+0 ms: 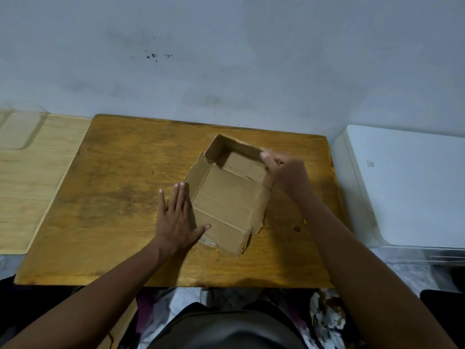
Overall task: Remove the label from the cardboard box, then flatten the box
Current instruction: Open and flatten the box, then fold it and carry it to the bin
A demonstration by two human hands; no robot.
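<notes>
A brown cardboard box (227, 197) lies opened up in the middle of the wooden table (120, 197). Its near panels lie flat and its far walls still stand upright. My left hand (177, 215) rests flat, fingers spread, against the box's left edge, with the thumb on the near panel. My right hand (285, 173) grips the standing right wall at its far corner, thumb inside the box. A bit of pale paper (207, 241) peeks out from under the near left corner; I cannot tell whether it is the label.
A pale wooden board (30, 177) adjoins the table on the left. A white appliance (407, 187) stands at the right. A blue-grey wall (226, 59) rises right behind the table. My lap and crumpled cloth (324, 316) lie below the table's near edge.
</notes>
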